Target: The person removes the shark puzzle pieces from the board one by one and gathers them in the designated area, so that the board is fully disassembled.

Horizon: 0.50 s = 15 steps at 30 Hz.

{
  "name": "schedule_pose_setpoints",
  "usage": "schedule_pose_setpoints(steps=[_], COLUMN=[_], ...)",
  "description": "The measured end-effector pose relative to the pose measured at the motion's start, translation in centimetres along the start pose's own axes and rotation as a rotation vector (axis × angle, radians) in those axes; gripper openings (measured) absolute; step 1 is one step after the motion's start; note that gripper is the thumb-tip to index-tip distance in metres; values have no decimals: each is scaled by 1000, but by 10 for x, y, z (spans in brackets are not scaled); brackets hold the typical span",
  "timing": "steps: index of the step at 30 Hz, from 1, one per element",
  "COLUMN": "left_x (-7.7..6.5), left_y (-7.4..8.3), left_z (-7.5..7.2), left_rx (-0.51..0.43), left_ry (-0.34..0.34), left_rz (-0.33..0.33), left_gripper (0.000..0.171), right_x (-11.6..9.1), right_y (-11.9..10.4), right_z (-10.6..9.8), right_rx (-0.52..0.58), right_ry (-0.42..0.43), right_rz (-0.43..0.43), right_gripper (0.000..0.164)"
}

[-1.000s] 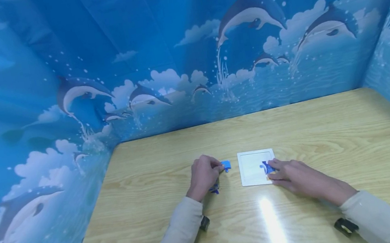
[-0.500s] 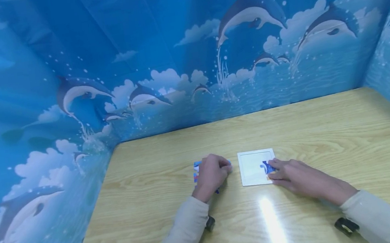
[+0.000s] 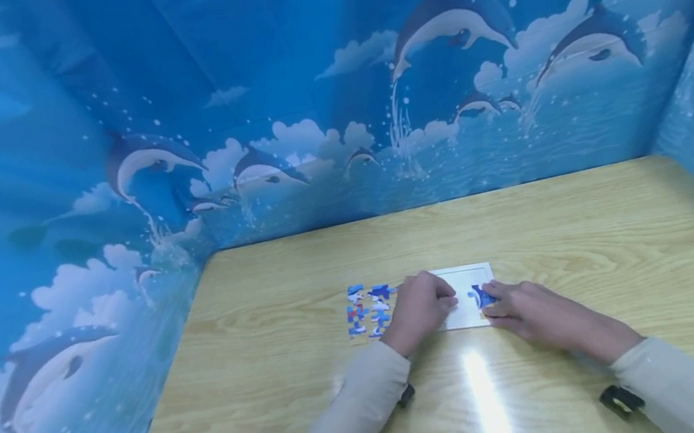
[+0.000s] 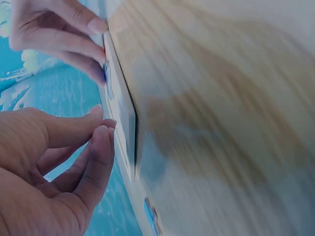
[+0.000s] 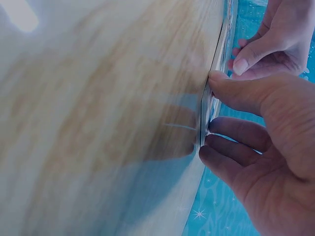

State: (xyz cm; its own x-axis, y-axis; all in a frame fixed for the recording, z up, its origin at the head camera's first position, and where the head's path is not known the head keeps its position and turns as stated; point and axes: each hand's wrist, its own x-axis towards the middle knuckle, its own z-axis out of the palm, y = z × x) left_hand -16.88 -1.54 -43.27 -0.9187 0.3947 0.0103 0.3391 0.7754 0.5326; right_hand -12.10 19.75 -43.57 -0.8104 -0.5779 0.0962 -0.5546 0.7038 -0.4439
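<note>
My left hand (image 3: 421,305) is over the left part of a white puzzle frame (image 3: 466,318). Its thumb and fingers pinch together just above the frame in the left wrist view; the puzzle piece between them is almost wholly hidden. On the frame's right side rests my right hand (image 3: 523,306), its thumb and fingers spread, touching the edge and the pieces there. A dark blue puzzle piece (image 3: 479,295) shows beside those fingertips, inside the frame. More loose puzzle pieces (image 3: 357,312) lie in columns left of the frame, partly covered by my left hand.
The pale wooden table (image 3: 275,372) carries a bright light streak (image 3: 485,396) in front of the frame. Blue dolphin-print curtains (image 3: 304,90) close off the back and both sides. A blue piece (image 4: 151,216) lies near the frame's corner in the left wrist view.
My left hand has moved right, from the loose pieces to over the frame, uncovering several pieces behind it. The light blue piece near its fingertips is out of sight. The right hand has stayed put.
</note>
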Motion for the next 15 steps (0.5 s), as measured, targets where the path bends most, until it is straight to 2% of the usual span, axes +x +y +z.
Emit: schedule_pose_setpoints(steps=[7,15], left_x=[7,9], left_y=[8,11], left_z=[11,15], left_rx=[5,-40], left_ry=[-15,-26], left_rz=[4,-65], left_gripper=[13,13], right_x=[-1,-3], right_y=[2,1], right_z=[1,0], right_rx=[-10,-30], right_ry=[22,69], right_rz=[-40,-45], right_gripper=[21,21])
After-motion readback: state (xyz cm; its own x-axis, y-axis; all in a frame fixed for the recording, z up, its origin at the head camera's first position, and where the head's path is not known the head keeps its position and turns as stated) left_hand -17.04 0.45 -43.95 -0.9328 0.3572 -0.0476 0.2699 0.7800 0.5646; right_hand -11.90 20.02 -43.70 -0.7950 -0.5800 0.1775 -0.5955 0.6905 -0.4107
